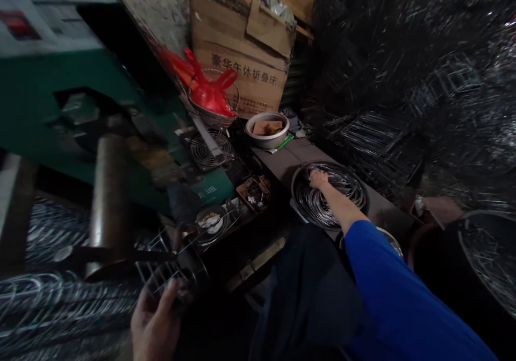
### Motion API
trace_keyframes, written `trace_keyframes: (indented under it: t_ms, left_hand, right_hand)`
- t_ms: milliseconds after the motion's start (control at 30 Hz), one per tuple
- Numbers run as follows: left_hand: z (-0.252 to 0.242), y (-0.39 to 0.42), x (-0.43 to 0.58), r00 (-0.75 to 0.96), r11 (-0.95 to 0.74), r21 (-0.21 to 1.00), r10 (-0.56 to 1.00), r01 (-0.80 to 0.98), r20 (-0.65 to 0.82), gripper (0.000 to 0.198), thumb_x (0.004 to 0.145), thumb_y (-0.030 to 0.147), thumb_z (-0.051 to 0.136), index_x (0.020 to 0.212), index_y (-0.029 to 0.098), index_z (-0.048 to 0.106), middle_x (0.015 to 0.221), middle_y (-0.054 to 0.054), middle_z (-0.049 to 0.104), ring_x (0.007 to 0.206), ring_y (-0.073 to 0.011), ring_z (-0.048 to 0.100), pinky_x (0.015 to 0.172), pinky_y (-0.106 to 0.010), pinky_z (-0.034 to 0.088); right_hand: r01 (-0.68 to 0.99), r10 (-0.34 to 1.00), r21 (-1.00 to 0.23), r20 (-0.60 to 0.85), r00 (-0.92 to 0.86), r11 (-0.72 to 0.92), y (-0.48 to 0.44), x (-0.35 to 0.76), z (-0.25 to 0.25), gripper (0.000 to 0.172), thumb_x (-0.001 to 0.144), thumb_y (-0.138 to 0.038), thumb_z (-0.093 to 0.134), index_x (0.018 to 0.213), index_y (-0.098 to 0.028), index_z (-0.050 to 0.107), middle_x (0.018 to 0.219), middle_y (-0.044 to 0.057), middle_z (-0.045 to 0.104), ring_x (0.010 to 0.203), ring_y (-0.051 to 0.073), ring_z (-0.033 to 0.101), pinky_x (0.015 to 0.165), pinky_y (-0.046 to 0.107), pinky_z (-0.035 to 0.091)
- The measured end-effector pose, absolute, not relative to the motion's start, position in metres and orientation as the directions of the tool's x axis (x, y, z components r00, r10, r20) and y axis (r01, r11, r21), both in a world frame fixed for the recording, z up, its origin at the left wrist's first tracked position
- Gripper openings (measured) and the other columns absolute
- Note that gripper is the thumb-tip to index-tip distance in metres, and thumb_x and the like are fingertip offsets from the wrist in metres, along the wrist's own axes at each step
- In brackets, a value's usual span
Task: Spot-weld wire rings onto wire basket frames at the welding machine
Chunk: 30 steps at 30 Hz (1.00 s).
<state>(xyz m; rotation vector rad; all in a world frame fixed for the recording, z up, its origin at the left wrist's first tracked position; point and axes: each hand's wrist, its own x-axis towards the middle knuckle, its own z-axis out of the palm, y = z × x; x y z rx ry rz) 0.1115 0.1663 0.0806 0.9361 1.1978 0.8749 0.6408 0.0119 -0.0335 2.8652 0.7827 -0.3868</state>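
At the lower left, my left hand (159,312) is closed round a wire frame (161,267) of thin parallel bars, just below the machine's metal cylinder (107,199). Blur and shadow hide part of the grip. My right arm stretches forward in a blue sleeve. Its hand (318,179) reaches into a round basin (295,191) of shiny bent metal wires (318,205). The fingers there look curled in among the wires, and what they hold is hidden.
A green machine (36,97) stands at the left above stacked wire racks (60,312). Ahead are a bowl (262,141) with brown pieces, a cardboard box (237,43) and a red plastic bag (212,94). Wirework (371,135) is heaped at the right, beside a dark bin (455,264).
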Motion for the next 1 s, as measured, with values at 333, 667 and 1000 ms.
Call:
trace_keyframes:
  t_ms: [333, 667, 1000]
  left_hand:
    - [0.086, 0.164, 0.119, 0.175, 0.378, 0.918, 0.918, -0.118, -0.355, 0.063, 0.043, 0.03, 0.094, 0.1, 0.019, 0.071, 0.072, 0.003, 0.069, 0.055, -0.0107, 0.061, 0.048, -0.018, 0.054]
    - [0.083, 0.163, 0.116, 0.163, 0.36, 0.929, 0.925, -0.083, -0.344, 0.061, 0.045, 0.029, 0.094, 0.101, 0.018, 0.07, 0.072, 0.001, 0.068, 0.057, -0.0113, 0.062, 0.05, -0.019, 0.055]
    - [0.074, 0.165, 0.114, 0.238, 0.318, 0.932, 0.932, -0.174, -0.273, 0.062, 0.05, 0.032, 0.094, 0.105, 0.017, 0.069, 0.074, 0.002, 0.067, 0.061, -0.0104, 0.061, 0.052, -0.018, 0.053]
  right_hand:
    - [0.691, 0.667, 0.029, -0.231, 0.708, -0.723, -0.069, 0.643, -0.008, 0.062, 0.085, -0.03, 0.058, 0.141, -0.008, 0.041, 0.123, 0.022, 0.066, 0.118, 0.032, 0.059, 0.104, 0.042, 0.036]
    - [0.821, 0.807, -0.009, -0.191, 0.559, -0.571, -0.154, 0.608, -0.045, 0.061, 0.075, -0.005, 0.049, 0.134, -0.018, 0.05, 0.132, 0.015, 0.058, 0.127, 0.028, 0.045, 0.114, 0.046, 0.022]
    - [0.754, 0.736, 0.062, -0.184, 0.652, -0.653, -0.132, 0.591, -0.018, 0.073, 0.081, -0.05, 0.068, 0.142, -0.02, 0.042, 0.146, 0.018, 0.045, 0.133, 0.035, 0.04, 0.104, 0.056, 0.036]
